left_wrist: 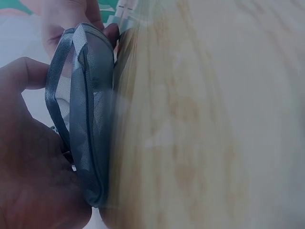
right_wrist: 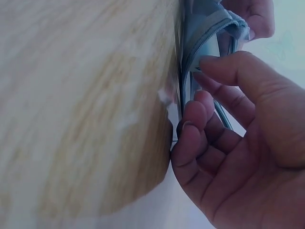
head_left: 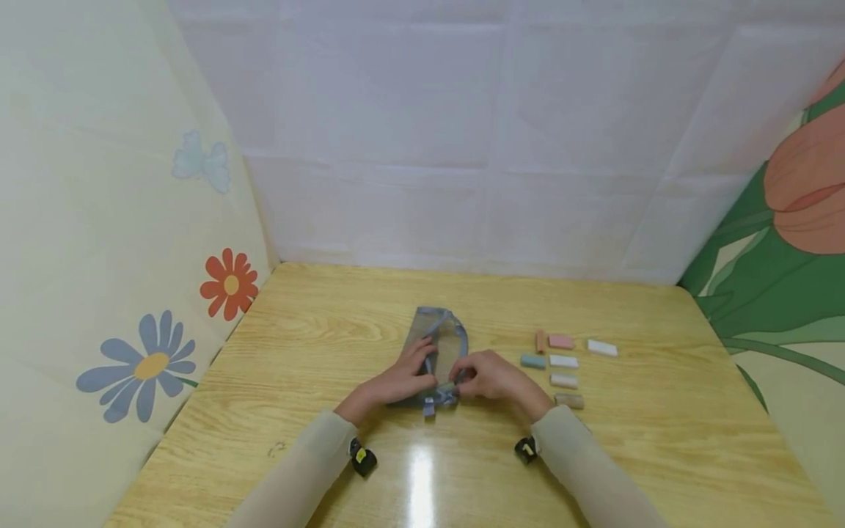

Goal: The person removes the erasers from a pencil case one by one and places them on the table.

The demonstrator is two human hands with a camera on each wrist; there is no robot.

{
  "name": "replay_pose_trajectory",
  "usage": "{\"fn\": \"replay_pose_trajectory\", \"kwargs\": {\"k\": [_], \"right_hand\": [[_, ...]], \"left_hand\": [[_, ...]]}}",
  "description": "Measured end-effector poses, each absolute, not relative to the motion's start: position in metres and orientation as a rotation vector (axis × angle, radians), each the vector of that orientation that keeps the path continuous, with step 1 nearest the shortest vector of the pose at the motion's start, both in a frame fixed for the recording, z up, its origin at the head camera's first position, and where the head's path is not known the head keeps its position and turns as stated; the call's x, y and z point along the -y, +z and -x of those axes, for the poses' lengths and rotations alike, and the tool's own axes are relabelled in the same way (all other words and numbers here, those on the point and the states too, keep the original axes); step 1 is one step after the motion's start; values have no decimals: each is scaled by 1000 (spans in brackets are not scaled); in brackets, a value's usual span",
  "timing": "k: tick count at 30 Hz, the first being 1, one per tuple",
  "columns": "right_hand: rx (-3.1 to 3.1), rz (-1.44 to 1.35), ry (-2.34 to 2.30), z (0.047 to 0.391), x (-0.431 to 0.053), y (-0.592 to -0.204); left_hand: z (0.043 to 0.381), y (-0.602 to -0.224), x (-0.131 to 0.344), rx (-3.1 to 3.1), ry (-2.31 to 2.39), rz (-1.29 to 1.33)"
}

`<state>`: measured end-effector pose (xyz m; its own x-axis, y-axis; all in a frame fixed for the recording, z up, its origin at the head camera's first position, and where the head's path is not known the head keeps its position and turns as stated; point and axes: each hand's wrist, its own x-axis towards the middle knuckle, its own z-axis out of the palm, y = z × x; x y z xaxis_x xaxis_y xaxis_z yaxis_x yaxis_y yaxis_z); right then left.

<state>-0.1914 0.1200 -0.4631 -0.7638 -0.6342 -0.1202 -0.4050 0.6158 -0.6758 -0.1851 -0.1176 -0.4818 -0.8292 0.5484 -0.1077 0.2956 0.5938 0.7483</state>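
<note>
A mesh zip pouch (head_left: 450, 350) with blue-grey trim lies on the wooden table. My left hand (head_left: 403, 378) rests over its left part, fingers spread and thumb toward the middle. In the left wrist view the thumb touches a strap of the pouch (left_wrist: 88, 119). My right hand (head_left: 494, 375) is at the pouch's right edge, its fingers curled at the zipped rim. In the right wrist view the thumb of the right hand (right_wrist: 248, 129) reaches into the opening of the pouch (right_wrist: 205, 33). A pale, greenish piece shows there, partly hidden.
Several small blocks lie right of the pouch: an orange one (head_left: 540, 342), a pink one (head_left: 561, 342), a teal one (head_left: 533, 361), white ones (head_left: 602, 347) and a brownish roll (head_left: 569, 401). A white sheet (head_left: 462, 147) hangs behind the table (head_left: 317, 330).
</note>
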Motion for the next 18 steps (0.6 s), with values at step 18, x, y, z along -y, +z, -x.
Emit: {"fn": "replay_pose_trajectory", "kwargs": {"k": [18], "right_hand": [[-2534,717,-962,192,-143,-454]], "left_hand": [[185,-482,118,-2496,1110,-706]]}}
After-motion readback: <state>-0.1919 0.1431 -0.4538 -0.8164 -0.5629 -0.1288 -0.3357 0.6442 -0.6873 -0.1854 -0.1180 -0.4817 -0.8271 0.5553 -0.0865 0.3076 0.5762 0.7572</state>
